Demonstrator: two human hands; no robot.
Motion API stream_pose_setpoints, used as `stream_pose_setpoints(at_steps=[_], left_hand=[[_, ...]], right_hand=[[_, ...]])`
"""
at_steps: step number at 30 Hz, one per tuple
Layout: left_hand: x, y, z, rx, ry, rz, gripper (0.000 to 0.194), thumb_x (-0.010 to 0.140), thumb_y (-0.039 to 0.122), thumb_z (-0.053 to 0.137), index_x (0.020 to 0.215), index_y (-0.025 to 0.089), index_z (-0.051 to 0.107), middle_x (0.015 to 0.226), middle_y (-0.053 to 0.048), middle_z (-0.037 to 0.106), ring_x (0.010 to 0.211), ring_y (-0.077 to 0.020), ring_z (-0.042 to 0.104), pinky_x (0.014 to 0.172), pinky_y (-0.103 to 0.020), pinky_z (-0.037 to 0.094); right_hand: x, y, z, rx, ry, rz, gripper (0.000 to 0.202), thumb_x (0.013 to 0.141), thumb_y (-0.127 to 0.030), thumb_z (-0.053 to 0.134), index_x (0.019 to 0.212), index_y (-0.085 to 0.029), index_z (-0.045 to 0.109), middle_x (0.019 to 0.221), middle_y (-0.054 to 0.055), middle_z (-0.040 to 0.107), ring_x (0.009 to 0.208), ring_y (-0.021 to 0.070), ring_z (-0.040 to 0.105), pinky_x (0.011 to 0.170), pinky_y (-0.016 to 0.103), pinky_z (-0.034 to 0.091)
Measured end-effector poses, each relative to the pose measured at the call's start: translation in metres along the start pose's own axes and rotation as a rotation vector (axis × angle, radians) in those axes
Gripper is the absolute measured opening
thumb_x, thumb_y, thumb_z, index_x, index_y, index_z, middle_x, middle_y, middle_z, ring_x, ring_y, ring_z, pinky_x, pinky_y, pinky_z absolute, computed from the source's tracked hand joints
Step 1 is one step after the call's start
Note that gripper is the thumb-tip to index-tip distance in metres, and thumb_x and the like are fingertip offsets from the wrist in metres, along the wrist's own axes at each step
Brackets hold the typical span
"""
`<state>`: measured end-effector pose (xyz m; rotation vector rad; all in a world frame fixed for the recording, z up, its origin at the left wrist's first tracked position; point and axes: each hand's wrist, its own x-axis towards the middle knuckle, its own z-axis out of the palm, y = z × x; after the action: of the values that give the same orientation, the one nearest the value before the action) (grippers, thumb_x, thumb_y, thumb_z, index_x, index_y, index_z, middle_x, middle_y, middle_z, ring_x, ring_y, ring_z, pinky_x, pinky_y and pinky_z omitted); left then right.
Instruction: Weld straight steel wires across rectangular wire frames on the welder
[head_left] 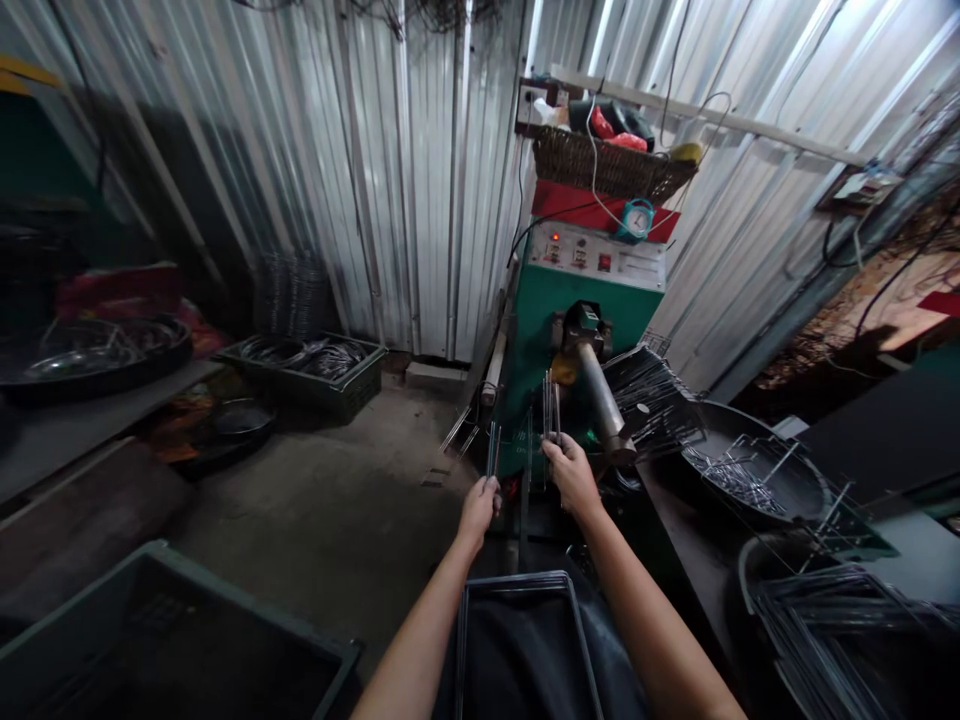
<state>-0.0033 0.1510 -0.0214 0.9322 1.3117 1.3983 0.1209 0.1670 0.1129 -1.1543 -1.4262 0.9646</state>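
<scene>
My left hand (478, 508) is closed round thin metal rods (493, 450) that stick up past the fingers. To its right, my right hand (573, 476) grips several thin upright wire rods (551, 405), pinched between thumb and fingers. Both hands are apart, in front of a green machine (529, 345) with a thick metal cylinder (600, 390) jutting out of it. Below them, rectangular wire frames (517, 579) rest on the dark cloth over my lap. The lower ends of the rods in both hands are partly hidden by my fingers.
On the right stand a round pan (806, 480) of small metal pieces and a basin of wire frames (840, 620). A green crate (161, 555) is at lower left; another crate (352, 385) holds wire rings. A wicker basket (611, 165) sits above the machine.
</scene>
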Motion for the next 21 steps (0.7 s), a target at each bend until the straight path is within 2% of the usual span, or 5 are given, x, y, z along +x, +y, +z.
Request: stream_pose_setpoints(at_steps=[4,9,17,21], left_hand=[[-0.001,0.002,0.000,0.021,0.002,-0.005,0.032,0.073,0.049,0.040,0.065,0.018,0.045,0.044,0.006,0.042,0.039,-0.0072,0.037,0.041,-0.018,0.028],[0.000,0.001,-0.001,0.023,-0.001,-0.022,0.032,0.073,0.049,0.040,0.066,0.018,0.044,0.045,0.006,0.041,0.039,-0.0069,0.036,0.040,-0.018,0.028],[0.003,-0.002,0.002,0.004,0.014,-0.045,0.032,0.073,0.048,0.042,0.068,0.017,0.047,0.050,0.005,0.044,0.042,-0.0077,0.040,0.041,-0.019,0.031],[0.003,-0.003,0.003,0.010,0.027,-0.005,0.032,0.073,0.045,0.045,0.073,0.015,0.054,0.066,-0.002,0.057,0.061,-0.0122,0.053,0.057,-0.022,0.041]], right_hand=[[0.008,0.019,0.019,-0.047,-0.013,-0.029,0.016,0.069,-0.032,0.050,0.070,-0.017,0.055,0.061,-0.002,0.051,0.058,0.0120,0.044,0.053,0.022,0.034],[0.006,0.038,0.037,-0.114,-0.039,-0.041,0.014,0.069,-0.029,0.045,0.068,-0.017,0.052,0.062,-0.003,0.050,0.060,0.0124,0.043,0.056,0.023,0.034],[-0.002,0.054,0.043,-0.173,-0.020,-0.023,0.015,0.071,-0.029,0.044,0.069,-0.017,0.053,0.064,0.000,0.055,0.061,0.0143,0.049,0.057,0.024,0.037],[-0.023,0.077,0.039,-0.192,-0.023,0.012,0.016,0.069,-0.029,0.049,0.074,-0.016,0.058,0.071,0.004,0.062,0.067,0.0183,0.055,0.064,0.028,0.040]])
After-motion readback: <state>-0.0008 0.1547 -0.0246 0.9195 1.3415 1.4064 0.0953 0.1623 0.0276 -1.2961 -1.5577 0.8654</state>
